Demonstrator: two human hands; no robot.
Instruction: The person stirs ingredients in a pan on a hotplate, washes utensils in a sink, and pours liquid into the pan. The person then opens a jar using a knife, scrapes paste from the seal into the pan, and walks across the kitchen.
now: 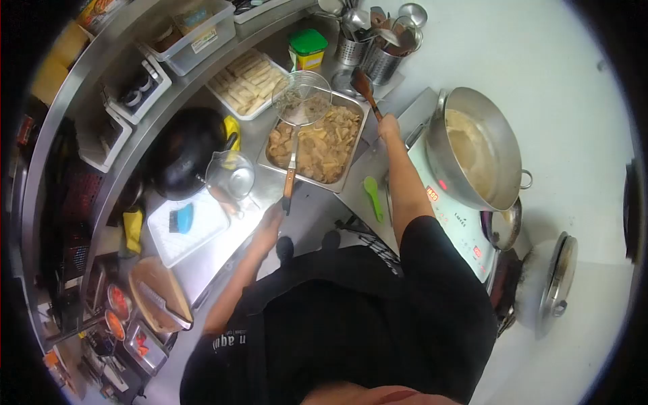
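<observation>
My right hand (388, 127) is closed on the handle of a brown wooden spatula (362, 84), whose head points up and left, close to the utensil holders. Left of it, a metal tray (343, 184) holds cooked sliced food (331, 148). A round wire strainer (302, 98) lies over this tray, its wooden handle (289, 183) pointing toward me. My left hand (268, 228) is low, beside the end of that handle; its fingers are too unclear to tell whether they hold anything.
At right, a large pot (479, 148) with pale liquid stands on a lit induction cooker (439, 202). Around the left counter are a black wok (182, 152), glass jug (230, 177), white tray (189, 233), wooden board (148, 287), and knife (165, 309). A green spoon (373, 199) lies centrally.
</observation>
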